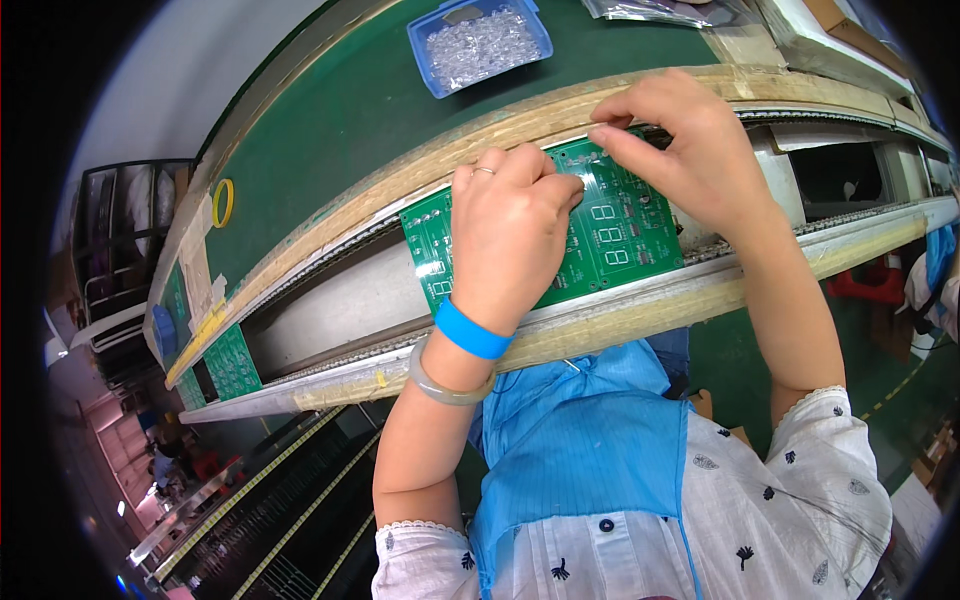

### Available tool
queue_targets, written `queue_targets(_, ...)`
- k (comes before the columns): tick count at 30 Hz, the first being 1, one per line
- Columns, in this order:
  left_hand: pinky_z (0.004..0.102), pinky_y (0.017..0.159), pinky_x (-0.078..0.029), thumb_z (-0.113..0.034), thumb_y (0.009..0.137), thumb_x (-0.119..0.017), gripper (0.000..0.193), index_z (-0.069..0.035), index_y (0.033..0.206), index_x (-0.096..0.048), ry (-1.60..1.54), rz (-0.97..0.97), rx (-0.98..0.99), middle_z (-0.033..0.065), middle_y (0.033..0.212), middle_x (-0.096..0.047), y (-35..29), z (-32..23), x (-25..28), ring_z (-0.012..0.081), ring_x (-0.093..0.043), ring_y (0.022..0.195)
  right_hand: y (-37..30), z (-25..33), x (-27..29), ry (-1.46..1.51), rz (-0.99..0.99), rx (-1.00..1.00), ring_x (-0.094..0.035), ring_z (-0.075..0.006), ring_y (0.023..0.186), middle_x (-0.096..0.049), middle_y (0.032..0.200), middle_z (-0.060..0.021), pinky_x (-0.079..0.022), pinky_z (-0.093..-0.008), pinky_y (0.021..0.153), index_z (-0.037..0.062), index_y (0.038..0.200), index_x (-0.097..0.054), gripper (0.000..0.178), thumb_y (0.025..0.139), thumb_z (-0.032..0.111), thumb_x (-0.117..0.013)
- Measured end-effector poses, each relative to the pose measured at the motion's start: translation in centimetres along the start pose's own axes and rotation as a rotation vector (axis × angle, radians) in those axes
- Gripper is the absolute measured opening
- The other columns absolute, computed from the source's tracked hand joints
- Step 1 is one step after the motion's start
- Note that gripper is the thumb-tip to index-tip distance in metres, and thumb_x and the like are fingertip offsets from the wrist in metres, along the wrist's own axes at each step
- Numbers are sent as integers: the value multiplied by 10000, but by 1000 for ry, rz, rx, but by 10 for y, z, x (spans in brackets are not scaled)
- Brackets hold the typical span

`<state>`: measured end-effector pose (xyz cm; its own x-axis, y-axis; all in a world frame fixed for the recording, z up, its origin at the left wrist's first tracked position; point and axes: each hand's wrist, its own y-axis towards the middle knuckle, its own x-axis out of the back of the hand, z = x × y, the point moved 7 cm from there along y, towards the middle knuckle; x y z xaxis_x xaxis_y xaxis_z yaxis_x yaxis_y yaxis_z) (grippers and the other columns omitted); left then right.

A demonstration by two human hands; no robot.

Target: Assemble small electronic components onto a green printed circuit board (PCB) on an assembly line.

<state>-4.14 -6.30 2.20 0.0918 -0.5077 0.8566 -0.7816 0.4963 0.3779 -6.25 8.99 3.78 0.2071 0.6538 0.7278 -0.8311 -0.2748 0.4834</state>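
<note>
A green circuit board (655, 235) with white digit-shaped outlines and small parts lies across the two rails of the line in front of me. My left hand (510, 225) rests over its left and middle part, fingers curled, with thumb and index finger drawn together above the board. Whatever these fingertips hold is hidden. At the board's far edge, my right hand (685, 150) bends thumb and index finger into a pinch close to the surface. Anything between those tips is too small to make out. A blue band and a pale bangle circle my left wrist.
Beyond the far wooden rail (400, 190), a blue bin (430, 75) of small clear parts stands on the green table. A yellow tape roll (222, 203) lies at left. More green boards (232, 362) sit farther down the line. Plastic bags (670, 12) lie at the back.
</note>
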Motion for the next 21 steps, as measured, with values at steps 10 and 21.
queue_targets(10, 455, 746, -439, -150, 823, -720, 69, -108, 868, -751, 99, -294, -13, 68, 856, -643, 52, 44, 45, 302, -588, 859, 89, 21, 4, -132, 68, 117, -635, -342, 882, -708, 865, -123, -489, -435, 813, 37, 916, -737, 161, 835, 161, -673)
queue_targets(21, 463, 755, -449, -137, 802, -619, 142, -126, 799, -760, 378, -34, 126, 117, 875, -705, 110, 76, 22, 323, -626, 883, 132, -4, -70, -666, 238, 129, -623, -297, 970, -726, 839, -81, -419, -501, 810, 150, 777, -756, 104, 777, 165, -653)
